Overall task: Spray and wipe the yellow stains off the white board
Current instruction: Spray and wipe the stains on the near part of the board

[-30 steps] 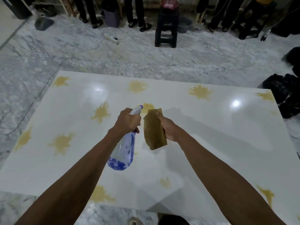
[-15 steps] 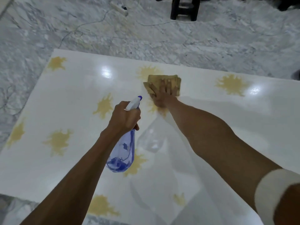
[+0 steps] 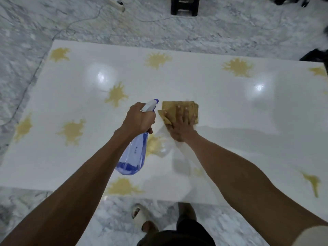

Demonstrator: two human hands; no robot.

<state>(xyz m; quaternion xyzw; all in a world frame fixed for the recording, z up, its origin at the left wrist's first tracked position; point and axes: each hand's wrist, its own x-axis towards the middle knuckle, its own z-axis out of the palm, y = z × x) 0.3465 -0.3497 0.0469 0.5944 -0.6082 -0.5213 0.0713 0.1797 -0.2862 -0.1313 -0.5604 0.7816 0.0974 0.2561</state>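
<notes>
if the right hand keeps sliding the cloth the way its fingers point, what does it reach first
Probably bare white board: the right hand on the cloth points slightly left of the far edge's middle, so the stain there may come first.

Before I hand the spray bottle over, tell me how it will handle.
Probably light: the clear spray bottle shows blue liquid only near its bottom. Likely bottom-weighted, since it hangs tilted from the left hand, which grips its neck. The liquid may slosh when swung. Its smooth plastic could be slippery if wet.
</notes>
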